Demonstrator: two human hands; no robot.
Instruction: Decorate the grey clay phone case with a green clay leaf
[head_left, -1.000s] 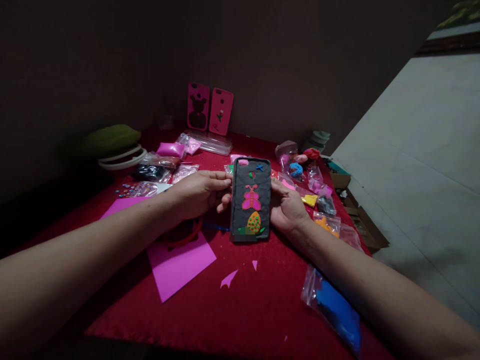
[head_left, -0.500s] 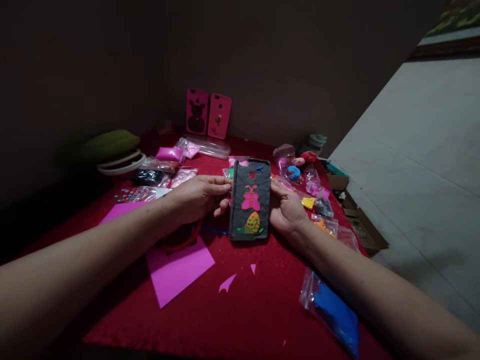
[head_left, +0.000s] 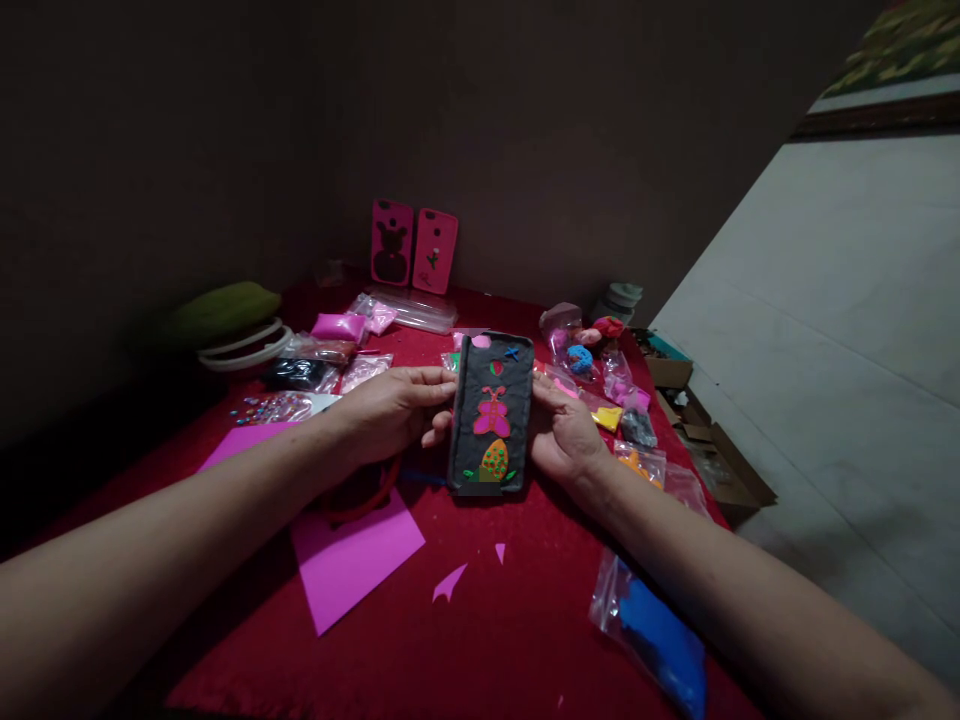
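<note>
Case, dark grey, rectangular and clay-coated (head_left: 469,430), gripped by its two long sides

Hands meet it from opposite sides: the bare left hand (head_left: 401,405) pinches its left edge between thumb and fingers, and the bare right hand (head_left: 566,430) grips its right edge, some fingers hidden behind. The case is roughly upright above the middle of the red cloth-covered table (head_left: 487,650), decorated face toward the wearer; whether its bottom edge touches the cloth cannot be told, as that part is blurred.

Even, light pressure on the side edges seems best, since the coating looks soft. Fingertips should avoid the raised pink-and-orange butterfly (head_left: 491,415) and the green-dotted orange egg shape (head_left: 495,460).

Beneath the left forearm, a red loop-shaped handle (head_left: 379,500) lies over a flat pink sheet (head_left: 356,575); a low swing that way could snag. Between the case and the table's near edge lie small pink scraps (head_left: 450,582), so that side looks roomiest for turning it. Toward the near right corner, a clear plastic bag of blue material (head_left: 664,635) lies just beside the right forearm. Assorted packets crowd the right edge, among them a yellow packet (head_left: 607,418); beyond that edge sits a brown cardboard box (head_left: 739,465). At the far edge two pink phone cases (head_left: 446,250) stand against the wall.
</note>
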